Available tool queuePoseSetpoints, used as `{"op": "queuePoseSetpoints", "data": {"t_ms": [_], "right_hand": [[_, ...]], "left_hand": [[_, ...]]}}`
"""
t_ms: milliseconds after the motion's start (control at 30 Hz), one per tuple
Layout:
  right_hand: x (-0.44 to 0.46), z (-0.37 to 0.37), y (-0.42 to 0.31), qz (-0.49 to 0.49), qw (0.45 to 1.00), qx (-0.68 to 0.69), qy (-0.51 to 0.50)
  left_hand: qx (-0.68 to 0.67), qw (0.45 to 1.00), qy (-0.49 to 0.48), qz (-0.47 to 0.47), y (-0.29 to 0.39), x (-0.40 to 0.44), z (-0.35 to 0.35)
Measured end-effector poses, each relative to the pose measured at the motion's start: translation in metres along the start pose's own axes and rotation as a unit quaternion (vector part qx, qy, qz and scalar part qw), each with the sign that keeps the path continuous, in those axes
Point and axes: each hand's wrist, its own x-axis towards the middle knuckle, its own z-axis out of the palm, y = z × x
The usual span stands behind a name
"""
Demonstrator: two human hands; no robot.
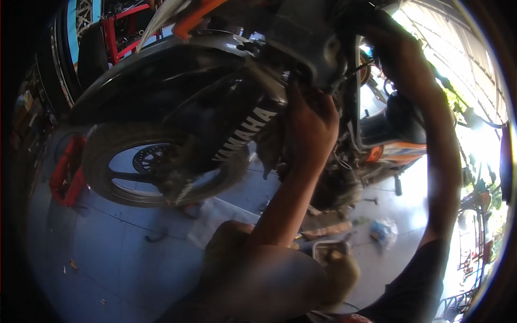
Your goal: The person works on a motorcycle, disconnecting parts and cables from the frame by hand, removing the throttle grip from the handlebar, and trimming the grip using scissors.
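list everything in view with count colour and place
motorcycle: 1, mostly dark, centre
front wheel: 1, dark, left of centre
brake disc: 1, dark, on wheel
large YAMAHA lettering: 1, pale, centre
striped panel: 1, orange and pale, right
metal frame: 1, red, upper left
container: 1, red, floor, left
plastic sheet: 1, clear, floor, centre
crumpled bag: 1, pale, floor, right
tray: 1, pale-rimmed, lower centre
tiled floor: 1, bluish, below
knees: 2, olive-clad, lower centre
left hand: 1, bare, centre, grip hidden
right hand: 1, bare, upper right, grip unclear
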Motion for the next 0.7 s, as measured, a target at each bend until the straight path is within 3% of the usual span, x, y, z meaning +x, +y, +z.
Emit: {"op": "queuePoseSetpoints", "data": {"t_ms": [33, 67, 133, 167, 300, 367, 467, 533, 567, 600, 633, 667, 700], "right_hand": [[0.005, -0.01, 0.003, -0.065, 0.995, 0.075, 0.021], [0.019, -0.009, -0.013, -0.058, 0.994, 0.088, 0.013], [0.031, -0.03, -0.021, -0.016, 0.987, -0.05, -0.152], [0.036, -0.031, -0.017, -0.06, 0.992, 0.001, -0.107], [0.066, -0.05, -0.033, -0.102, 0.977, 0.076, -0.169], [0.074, -0.049, -0.031, -0.111, 0.971, 0.032, -0.208], [0.082, -0.051, -0.031, -0.138, 0.959, -0.015, -0.248], [0.083, -0.053, -0.039, -0.081, 0.965, -0.003, -0.249], [0.08, -0.055, -0.05, -0.076, 0.956, -0.122, -0.257], [0.086, -0.059, -0.056, -0.074, 0.956, -0.123, -0.258], [0.096, -0.067, -0.059, 0.066, 0.947, 0.035, -0.311], [0.101, -0.071, -0.061, 0.204, 0.894, 0.191, -0.349], [0.095, -0.064, -0.05, 0.208, 0.894, 0.189, -0.349]], "left_hand": [[-0.027, 0.999, 0.03, 0.011, 0.002, -0.002, 0.004], [-0.018, 1.0, 0.024, 0.0, -0.006, 0.002, -0.014], [-0.033, 0.999, 0.004, -0.015, -0.003, 0.006, -0.012], [-0.039, 0.999, 0.005, -0.019, -0.003, 0.007, -0.01], [-0.053, 0.998, -0.008, -0.045, 0.0, 0.005, -0.005], [-0.079, 0.995, 0.015, -0.065, 0.0, 0.003, -0.003], [-0.063, 0.997, 0.027, -0.023, -0.001, 0.002, -0.002], [-0.096, 0.995, 0.025, -0.032, -0.003, 0.0, 0.0], [-0.097, 0.995, 0.023, -0.032, -0.005, -0.001, 0.001], [-0.093, 0.995, 0.031, -0.028, -0.006, -0.001, 0.002], [-0.09, 0.995, 0.038, -0.025, -0.007, -0.001, 0.004], [-0.092, 0.995, 0.035, -0.024, -0.007, 0.0, 0.004], [-0.07, 0.997, 0.037, -0.006, -0.008, 0.001, 0.003]]}}
